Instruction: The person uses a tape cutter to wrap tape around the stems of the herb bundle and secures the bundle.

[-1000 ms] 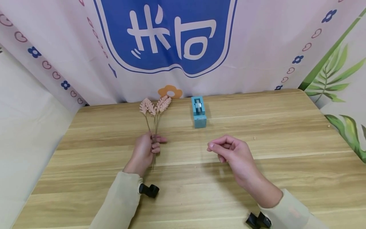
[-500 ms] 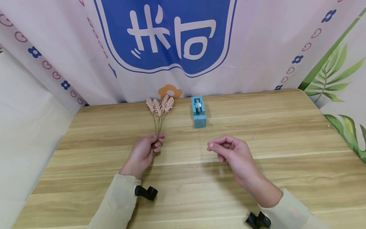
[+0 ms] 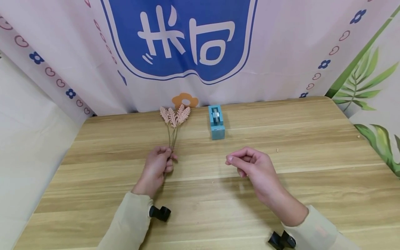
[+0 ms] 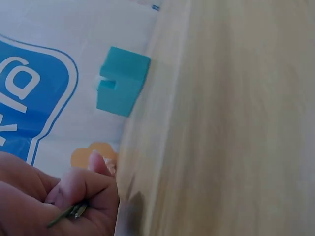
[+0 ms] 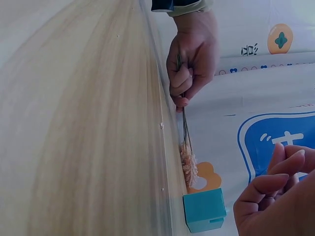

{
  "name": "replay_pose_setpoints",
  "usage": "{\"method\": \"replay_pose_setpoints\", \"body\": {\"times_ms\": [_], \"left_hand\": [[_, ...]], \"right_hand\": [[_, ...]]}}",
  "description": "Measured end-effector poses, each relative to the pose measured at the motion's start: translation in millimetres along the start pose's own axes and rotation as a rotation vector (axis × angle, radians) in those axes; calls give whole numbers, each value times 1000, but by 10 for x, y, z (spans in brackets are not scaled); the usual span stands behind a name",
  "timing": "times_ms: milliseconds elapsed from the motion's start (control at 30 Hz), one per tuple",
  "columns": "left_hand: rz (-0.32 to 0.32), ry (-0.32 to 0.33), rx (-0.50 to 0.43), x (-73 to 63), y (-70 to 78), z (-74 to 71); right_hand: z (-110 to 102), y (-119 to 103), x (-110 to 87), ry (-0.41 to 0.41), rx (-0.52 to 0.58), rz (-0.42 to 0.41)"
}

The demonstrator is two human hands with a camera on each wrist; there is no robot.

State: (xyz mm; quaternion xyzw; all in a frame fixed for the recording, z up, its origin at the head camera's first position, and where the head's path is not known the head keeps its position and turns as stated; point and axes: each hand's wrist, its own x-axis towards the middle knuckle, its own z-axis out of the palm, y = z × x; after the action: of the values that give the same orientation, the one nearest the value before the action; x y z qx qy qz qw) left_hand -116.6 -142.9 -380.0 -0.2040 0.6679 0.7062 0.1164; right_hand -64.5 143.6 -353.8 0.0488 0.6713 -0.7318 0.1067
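Observation:
My left hand grips a small bunch of artificial flowers by their thin stems. The pink, wheat-like heads fan out toward the table's back edge. In the left wrist view, cut green stem ends poke out of the curled fingers. To the right, my right hand is raised over the table, its thumb and forefinger pinched together. A faint see-through strip, like clear tape, shows at those fingertips. Behind and between the hands stands a blue tape dispenser with a clear roll in it.
The wooden table ends at a printed cloth backdrop. Tiny pale crumbs lie on the right part of the table. A black wrist camera sits on the left cuff, and another on the right.
My left hand has shifted the flowers a little to the right, and their heads and stems now sit closer together. The right hand stays in place.

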Motion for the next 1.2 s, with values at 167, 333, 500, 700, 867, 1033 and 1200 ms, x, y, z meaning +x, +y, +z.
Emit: {"method": "replay_pose_setpoints", "body": {"times_ms": [167, 333, 500, 700, 867, 1033, 1200], "left_hand": [[39, 31, 56, 25, -36, 3], [82, 13, 80, 40, -43, 30], [106, -13, 72, 58, -39, 53], [79, -4, 61, 75, -18, 51], [69, 9, 95, 60, 16, 35], [76, 50, 146, 50, 24, 19], [45, 59, 123, 45, 36, 10]], "right_hand": [[2, 1, 4, 0, -2, 2], [2, 1, 5, 1, -4, 6], [3, 0, 5, 2, -3, 7], [5, -2, 5, 7, -3, 5], [9, -3, 5, 9, 2, 1], [12, -5, 1, 10, 3, 2], [15, -8, -4, 11, 3, 1]]}}
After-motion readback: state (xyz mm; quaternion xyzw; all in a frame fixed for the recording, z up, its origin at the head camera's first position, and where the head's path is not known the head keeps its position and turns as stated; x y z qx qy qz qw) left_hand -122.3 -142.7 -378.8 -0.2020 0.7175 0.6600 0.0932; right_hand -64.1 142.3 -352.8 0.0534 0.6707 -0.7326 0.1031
